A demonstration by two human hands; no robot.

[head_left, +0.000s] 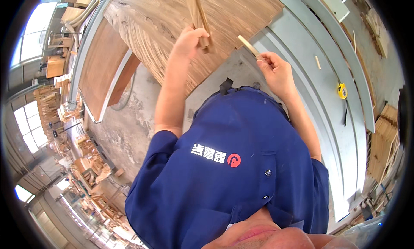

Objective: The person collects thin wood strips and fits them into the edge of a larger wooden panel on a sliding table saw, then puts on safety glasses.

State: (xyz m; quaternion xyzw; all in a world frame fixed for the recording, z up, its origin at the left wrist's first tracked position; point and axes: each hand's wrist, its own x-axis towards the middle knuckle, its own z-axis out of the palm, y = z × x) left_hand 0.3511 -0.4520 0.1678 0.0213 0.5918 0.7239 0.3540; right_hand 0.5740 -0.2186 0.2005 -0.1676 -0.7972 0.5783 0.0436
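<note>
- Here, the left hand [189, 42] closes around long, brown, blurred wood [197, 12], top centre.
- Right hand [276, 71] pinches a slim, pale stick [247, 45], upper centre-right.

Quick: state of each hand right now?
Left hand: closed, holding at least one long wooden strip.
Right hand: closed, holding a thin wooden stick.

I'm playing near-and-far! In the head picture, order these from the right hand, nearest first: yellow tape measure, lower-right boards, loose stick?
From the right hand:
1. Loose stick, to its right on the grey surface.
2. Yellow tape measure, farther right.
3. Stacked boards, lower right.
</note>
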